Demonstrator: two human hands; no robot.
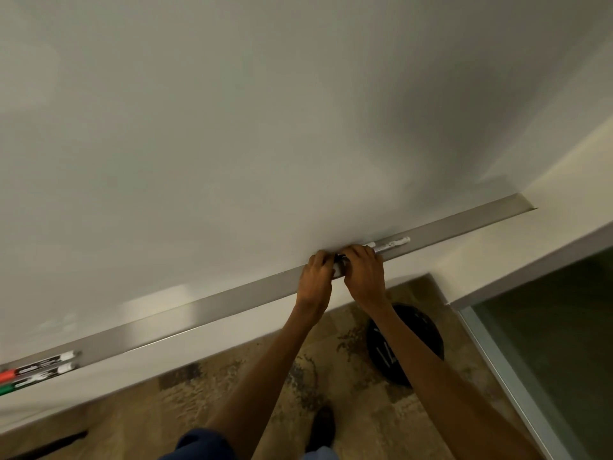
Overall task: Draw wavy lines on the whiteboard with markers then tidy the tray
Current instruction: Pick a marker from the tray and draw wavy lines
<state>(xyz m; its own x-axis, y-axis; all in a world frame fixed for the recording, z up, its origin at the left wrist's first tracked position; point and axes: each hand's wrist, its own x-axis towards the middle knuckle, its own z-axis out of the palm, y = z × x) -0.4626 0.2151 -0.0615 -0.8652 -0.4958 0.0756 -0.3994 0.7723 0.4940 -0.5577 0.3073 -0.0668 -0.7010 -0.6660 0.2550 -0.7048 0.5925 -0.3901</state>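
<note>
A marker [339,267] is held in the tray [232,297], gripped by the curled fingers of the left hand [315,272] and right hand [364,270]. A second marker [394,242] lies just right of the grip. A red-capped marker [36,366] and a green-capped marker [33,381] lie well to its left.

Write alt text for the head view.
A person's left hand and right hand grip a marker at the whiteboard tray, a second marker lying just right of them. A red marker and a green marker lie at its far left.

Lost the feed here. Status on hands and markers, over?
Left hand, right hand grip one marker over tray. Whiteboard unmarked. Red marker, green marker lie far left. Nothing blocking.
</note>
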